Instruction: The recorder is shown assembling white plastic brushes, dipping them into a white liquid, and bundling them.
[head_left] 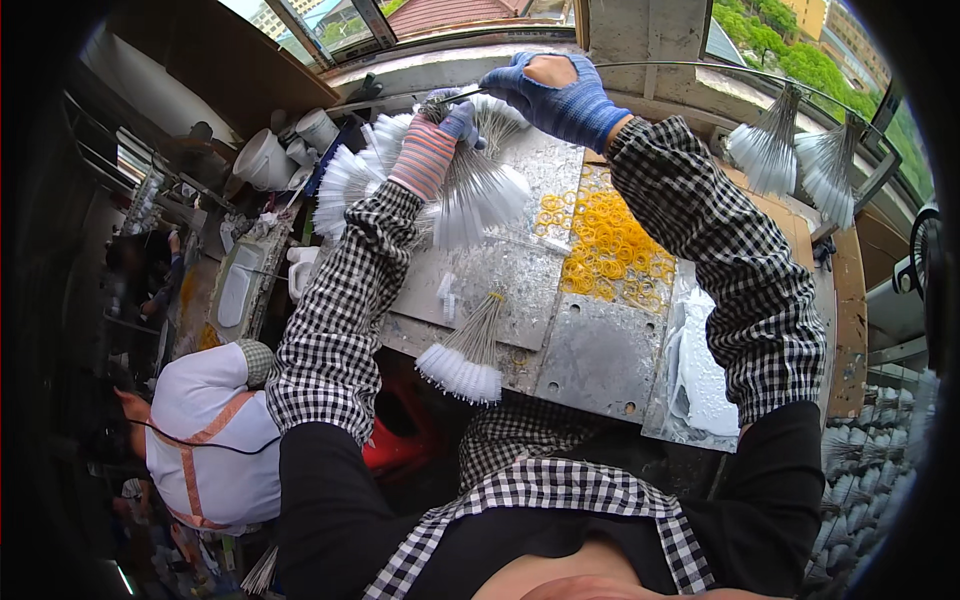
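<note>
Grey metal tops the workbench [600, 358] before me; at its window end, my left hand [430, 155] grips a bundle of white brushes [483, 200] by its wire stems, bristles pointing downward. My right hand [565, 100] closes around a thin metal rod [466, 96], beyond scattered yellow rings [615, 245].

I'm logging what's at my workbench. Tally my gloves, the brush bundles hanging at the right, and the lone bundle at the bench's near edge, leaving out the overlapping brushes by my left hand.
Gloves: 2 (striped glove, blue glove)
Hanging brush bundles: 2
Lone brush bundle: 1
Total: 5
</note>
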